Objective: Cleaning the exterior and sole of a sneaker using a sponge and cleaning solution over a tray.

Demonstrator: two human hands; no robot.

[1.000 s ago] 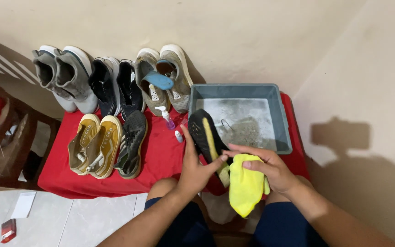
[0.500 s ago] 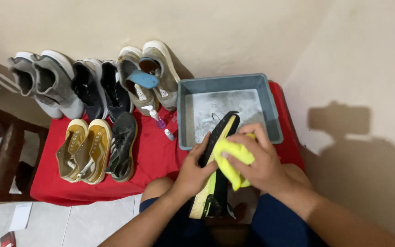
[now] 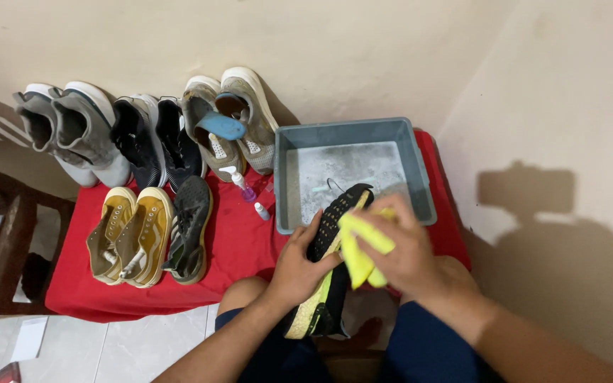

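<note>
Head view: left hand [image 3: 298, 266] grips black shoe [image 3: 328, 241]; right hand [image 3: 407, 255] presses yellow cloth [image 3: 360, 245].

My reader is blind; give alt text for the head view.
Left hand grips a black shoe with yellow sole while right hand presses a yellow cloth on it, before a grey plastic tub on a red-covered table.
</note>
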